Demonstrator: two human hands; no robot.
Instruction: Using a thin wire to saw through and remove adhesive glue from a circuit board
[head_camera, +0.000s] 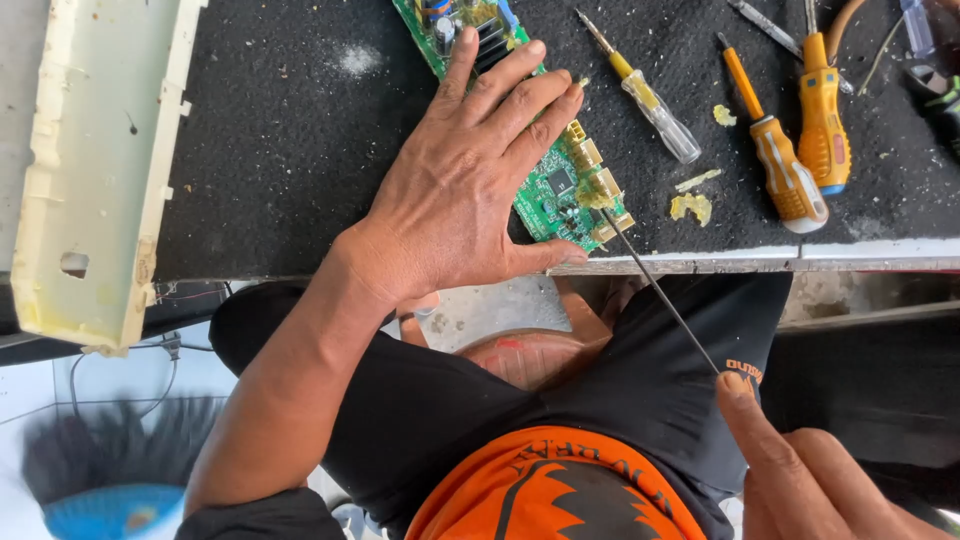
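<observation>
My left hand (465, 180) lies flat, fingers spread, on a green circuit board (560, 190) that rests on a black mat (290, 130) near the table's front edge. My right hand (810, 470), at the lower right, grips a long thin metal tool (660, 295). The tool's tip touches a lump of yellowish glue on the board's connectors (595, 195). Much of the board is hidden under my left hand.
Two orange-handled screwdrivers (790, 170) and a clear-handled screwdriver (655, 100) lie on the mat at the right, with yellow glue crumbs (692, 205) beside them. A cream plastic housing (100, 160) lies at the left. A fan (110, 480) stands below on the floor.
</observation>
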